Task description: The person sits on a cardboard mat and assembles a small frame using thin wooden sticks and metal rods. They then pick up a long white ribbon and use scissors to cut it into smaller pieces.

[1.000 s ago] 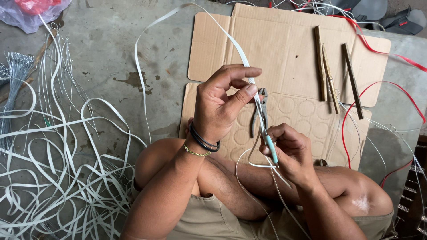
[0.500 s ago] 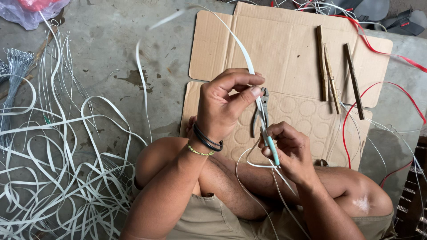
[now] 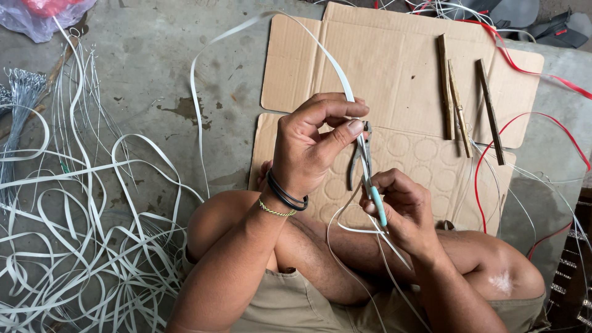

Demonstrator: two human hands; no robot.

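I see flattened cardboard (image 3: 401, 68) filling the upper right of the frame, three wooden sticks (image 3: 459, 105) lying on it. At centre my left hand (image 3: 308, 145) pinches a white strip (image 3: 336, 65) between thumb and fingers (image 3: 345, 111). Just below right, my right hand (image 3: 401, 206) is wrapped around the teal-handled pliers (image 3: 367, 166), whose tip meets the strip.

Concrete floor (image 3: 154, 74): flattened cardboard (image 3: 394, 68), tangled white strips (image 3: 80, 246), wire bundle (image 3: 21, 92), plastic bag (image 3: 43, 15).

Cardboard (image 3: 401, 68) on floor ahead of my knees; sticks (image 3: 459, 98) on it, right; strip tangle (image 3: 80, 246) left.
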